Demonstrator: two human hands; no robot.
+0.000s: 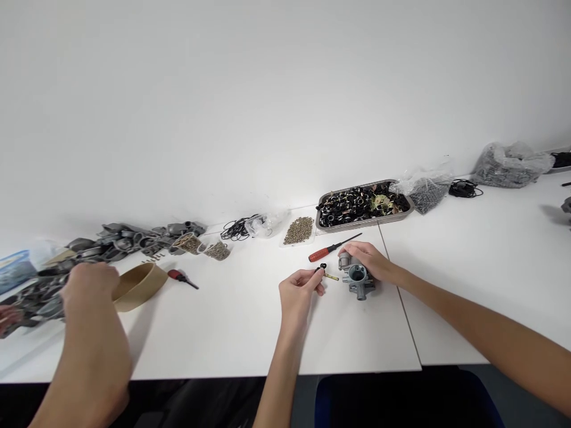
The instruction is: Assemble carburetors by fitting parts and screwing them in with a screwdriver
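A grey metal carburetor body (pixel 359 280) rests on the white table, its round opening facing up. My right hand (pixel 366 259) is closed around its back right side. Just left of the body, my left hand (pixel 304 286) pinches a small black part (pixel 323 267) with a thin yellowish piece (pixel 331 277) pointing toward the body. The small part and the body are apart. Behind both hands lies a red-handled screwdriver (pixel 320 254), its dark shaft pointing right.
Behind are a metal tray (pixel 348 226) of black parts, brass pieces (pixel 298 230), and bags (pixel 427 191). At left, a co-worker's arm (pixel 91 339) reaches beside a tan ring (pixel 140 286), grey castings (pixel 120 244), cups (pixel 217 251) and another screwdriver (pixel 182 278).
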